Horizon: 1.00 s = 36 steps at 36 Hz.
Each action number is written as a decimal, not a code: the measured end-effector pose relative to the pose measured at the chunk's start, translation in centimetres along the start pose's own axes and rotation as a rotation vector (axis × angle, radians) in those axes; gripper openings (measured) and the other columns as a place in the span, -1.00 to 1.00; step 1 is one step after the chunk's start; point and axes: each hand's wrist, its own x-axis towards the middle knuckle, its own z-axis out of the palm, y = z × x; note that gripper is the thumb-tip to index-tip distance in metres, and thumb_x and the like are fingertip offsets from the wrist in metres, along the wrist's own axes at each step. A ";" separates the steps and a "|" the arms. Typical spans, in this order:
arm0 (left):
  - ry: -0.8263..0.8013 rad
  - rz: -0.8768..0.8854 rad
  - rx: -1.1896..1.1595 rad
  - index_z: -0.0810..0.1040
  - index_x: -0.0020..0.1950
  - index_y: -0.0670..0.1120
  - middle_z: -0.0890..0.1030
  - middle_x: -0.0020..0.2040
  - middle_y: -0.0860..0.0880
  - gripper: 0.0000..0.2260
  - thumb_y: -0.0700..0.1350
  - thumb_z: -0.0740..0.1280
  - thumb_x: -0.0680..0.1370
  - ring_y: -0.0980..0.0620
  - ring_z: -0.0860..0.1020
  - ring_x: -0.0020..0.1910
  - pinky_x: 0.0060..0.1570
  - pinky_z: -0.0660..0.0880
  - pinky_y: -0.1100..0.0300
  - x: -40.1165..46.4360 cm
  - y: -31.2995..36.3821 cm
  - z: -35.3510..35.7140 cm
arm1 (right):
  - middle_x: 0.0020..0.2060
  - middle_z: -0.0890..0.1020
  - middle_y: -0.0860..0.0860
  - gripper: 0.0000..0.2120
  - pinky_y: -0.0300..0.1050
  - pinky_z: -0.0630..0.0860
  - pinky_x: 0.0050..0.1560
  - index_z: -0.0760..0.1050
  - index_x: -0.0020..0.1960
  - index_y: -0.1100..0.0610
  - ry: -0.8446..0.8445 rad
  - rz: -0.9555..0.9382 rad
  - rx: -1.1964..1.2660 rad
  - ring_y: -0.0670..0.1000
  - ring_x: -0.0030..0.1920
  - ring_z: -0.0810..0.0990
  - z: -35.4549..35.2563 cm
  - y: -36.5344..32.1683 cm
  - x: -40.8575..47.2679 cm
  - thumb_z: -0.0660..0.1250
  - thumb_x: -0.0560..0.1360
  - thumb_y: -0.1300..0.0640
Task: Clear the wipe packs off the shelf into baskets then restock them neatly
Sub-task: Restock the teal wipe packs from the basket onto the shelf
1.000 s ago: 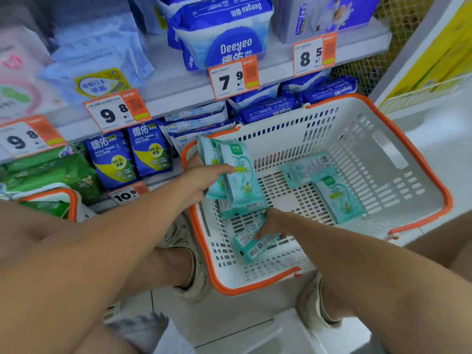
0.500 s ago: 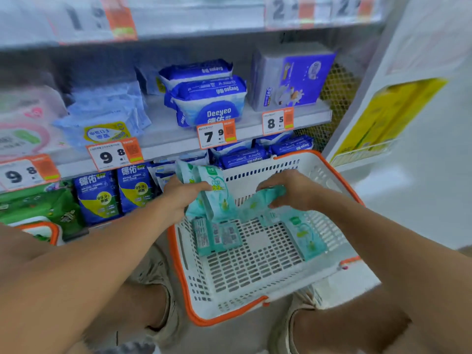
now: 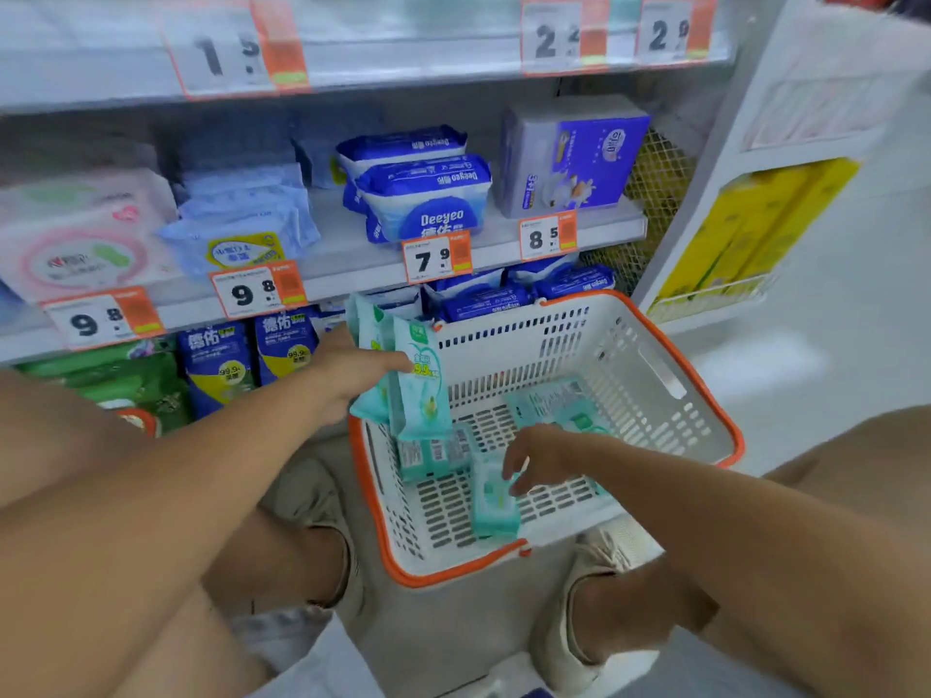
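Observation:
A white basket with an orange rim [image 3: 705, 390] sits on the floor against the shelf. My left hand [image 3: 347, 370] grips a bunch of upright teal wipe packs [image 3: 420, 390] over the basket's left side. My right hand [image 3: 541, 458] reaches down into the basket, fingers curled on a teal wipe pack [image 3: 493, 498] lying near the front wall. More teal packs lie on the basket floor: a row [image 3: 433, 453] under the held bunch and a few packs [image 3: 554, 403] toward the back.
Shelves [image 3: 352, 267] behind the basket hold blue Deeyeo packs [image 3: 428, 204], a purple box [image 3: 574, 158], pink and light-blue packs, with price tags on the edges. Dark blue and green packs fill the bottom row. A second orange-rimmed basket [image 3: 138, 420] peeks out at left. My shoes flank the basket.
My right hand dropped from the basket's back area to its front and now grasps a teal pack there. The left hand kept its bunch. The view tilted upward.

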 end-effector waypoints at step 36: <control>-0.076 -0.055 -0.199 0.59 0.22 -0.10 0.71 0.04 -0.08 -0.50 -0.36 0.57 0.33 -0.05 0.70 -0.05 -0.10 0.65 -0.01 7.4 -1.0 5.4 | 0.08 0.69 0.17 -0.37 -0.07 0.67 -0.22 0.52 0.29 0.29 0.120 0.203 1.743 0.12 -0.03 0.71 -2.6 9.0 3.2 0.63 0.27 0.25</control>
